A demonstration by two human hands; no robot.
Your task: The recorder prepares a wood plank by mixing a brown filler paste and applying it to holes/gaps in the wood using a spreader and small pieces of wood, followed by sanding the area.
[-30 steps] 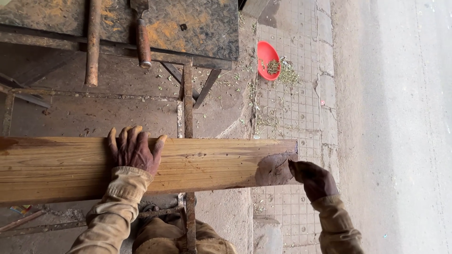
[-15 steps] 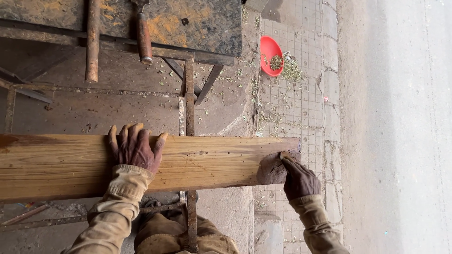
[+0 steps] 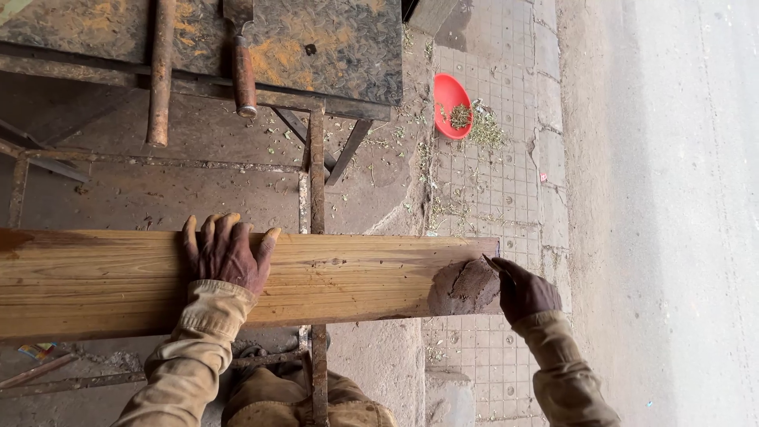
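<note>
- Since the earlier frame the right hand (image 3: 526,291) has slid its brown pad (image 3: 465,286) back to the plank's (image 3: 356,277) three-o'clock end.
- Right fingers pinch the pad.
- Left hand (image 3: 228,251), fingers spread, presses flat at nine o'clock.

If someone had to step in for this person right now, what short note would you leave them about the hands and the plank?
Left hand: flat on the wooden plank, fingers over its far edge, pressing it down.
Right hand: at the plank's right end, holding a brown wad, cloth or pad I cannot tell, against the surface.
The plank lies across a rusty metal frame.
Done: a dark patch shows at the plank's left end; whether it comes from this work is unclear.
Left: most of the plank looks pale and bare.
Nearby: a red bowl on the tiled ground.
</note>
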